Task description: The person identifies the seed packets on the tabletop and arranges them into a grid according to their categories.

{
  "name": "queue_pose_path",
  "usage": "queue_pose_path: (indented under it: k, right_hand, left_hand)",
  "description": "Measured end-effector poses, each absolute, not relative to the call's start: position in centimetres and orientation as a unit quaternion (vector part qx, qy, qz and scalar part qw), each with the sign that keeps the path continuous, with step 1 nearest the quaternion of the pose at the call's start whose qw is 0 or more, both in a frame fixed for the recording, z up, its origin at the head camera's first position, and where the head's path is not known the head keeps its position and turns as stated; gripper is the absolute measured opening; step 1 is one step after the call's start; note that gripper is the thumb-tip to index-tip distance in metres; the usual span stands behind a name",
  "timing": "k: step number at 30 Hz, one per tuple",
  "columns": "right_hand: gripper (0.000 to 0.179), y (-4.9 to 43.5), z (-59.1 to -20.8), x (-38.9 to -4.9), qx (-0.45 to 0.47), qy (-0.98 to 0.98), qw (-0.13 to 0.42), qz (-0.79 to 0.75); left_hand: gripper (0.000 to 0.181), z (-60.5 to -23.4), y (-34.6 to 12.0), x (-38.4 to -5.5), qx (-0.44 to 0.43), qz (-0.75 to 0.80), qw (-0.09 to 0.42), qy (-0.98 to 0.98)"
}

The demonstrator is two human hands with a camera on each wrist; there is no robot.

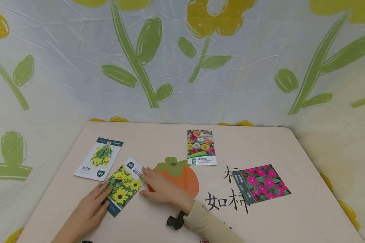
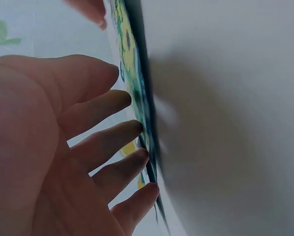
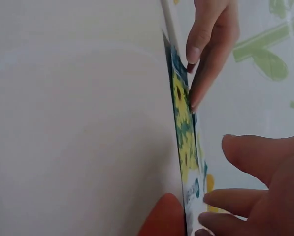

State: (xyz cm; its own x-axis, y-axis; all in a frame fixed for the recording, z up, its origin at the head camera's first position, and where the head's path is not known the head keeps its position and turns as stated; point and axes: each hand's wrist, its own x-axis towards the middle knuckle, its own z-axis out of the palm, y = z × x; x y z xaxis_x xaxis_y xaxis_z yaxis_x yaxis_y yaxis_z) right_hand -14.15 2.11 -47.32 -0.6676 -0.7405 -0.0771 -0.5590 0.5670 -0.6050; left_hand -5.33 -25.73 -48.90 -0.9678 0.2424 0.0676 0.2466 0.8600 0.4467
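grip loose on both sides, fingers touching only. head view: left hand (image 1: pixel 89 206) extends its fingers onto the dark end of the sunflower packet (image 1: pixel 124 187), which lies slantwise on the pale table (image 1: pixel 307 219); right hand (image 1: pixel 167 189) reaches across the printed persimmon (image 1: pixel 184 179) to its white end. white packet (image 1: pixel 97 160) just beside, to the left; multicoloured packet (image 1: pixel 201 146) farther back; pink-flower packet (image 1: pixel 264 184) well right, overlapping black writing (image 1: pixel 213 201). left wrist view: fingers spread, tips at packet edge. right wrist view: thumb apart from fingers.

Floral cloth (image 1: pixel 243 94) behind pink tbl (image 1: pixel 310 216) w/ persimmon print (image 1: pixel 187 177), blk writing (image 1: pixel 212 201).
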Motion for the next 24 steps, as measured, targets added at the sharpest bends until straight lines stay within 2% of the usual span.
queue_pose_path:
  k: [10, 17, 24]
  right_hand:
    - [0.066, 2.1, -48.1, -13.8, -0.363, 0.877, 0.179, -0.260]
    - [0.065, 2.4, -48.0, -13.9, -0.355, 0.875, 0.177, -0.278]
    - [0.065, 2.8, -48.3, -14.1, -0.353, 0.873, 0.179, -0.285]
  left_hand:
    - [0.050, -49.7, -25.4, -4.9, -0.144, -0.219, 0.040, -0.964]
    - [0.050, -49.5, -24.9, -4.6, -0.137, -0.228, 0.014, -0.964]
    - [0.050, -49.6, -24.3, -4.4, -0.136, -0.222, 0.012, -0.965]
